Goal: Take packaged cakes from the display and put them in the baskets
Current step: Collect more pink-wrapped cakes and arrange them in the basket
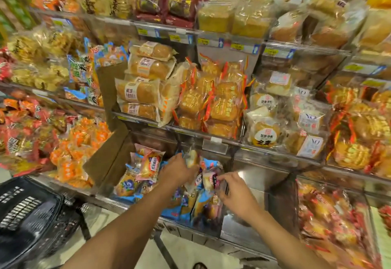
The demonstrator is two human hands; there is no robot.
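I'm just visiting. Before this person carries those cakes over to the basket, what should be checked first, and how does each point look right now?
1. Left hand holds a cake: ok, it grips a clear-wrapped cake.
2. Right hand holds one: ok, it pinches a pink-printed packet.
3. Both packets free of the bin: cannot tell, blurred.
4. Black basket in sight: ok, lower left.
5. Room in the basket: cannot tell, its inside is dark.

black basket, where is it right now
Head view, bottom left corner: the black basket sits below the orange snack packets, left of the left hand.
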